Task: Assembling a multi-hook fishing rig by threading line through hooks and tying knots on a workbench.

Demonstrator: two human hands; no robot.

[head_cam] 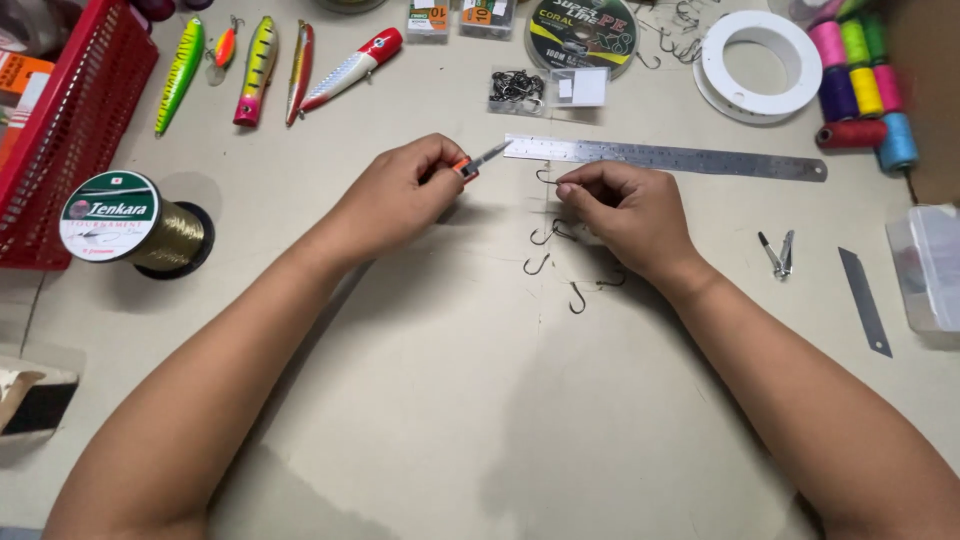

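Observation:
My left hand (400,195) grips a small cutter with an orange body and a bare blade (478,161), its tip pointing right toward a steel ruler (665,157). My right hand (625,210) pinches a dark fish hook (543,177) just below the ruler's left end. Several more hooks (548,250) lie loose on the beige tabletop under and beside my right hand, with thin line running down between them.
A spool of gold line (130,222) and a red basket (70,130) sit at left. Fishing lures (262,68) line the top. Hook packets (545,90), a white ring spool (760,65), coloured thread spools (860,80), nail clippers (778,252), a spare blade (864,300) and a clear box (930,265) lie around.

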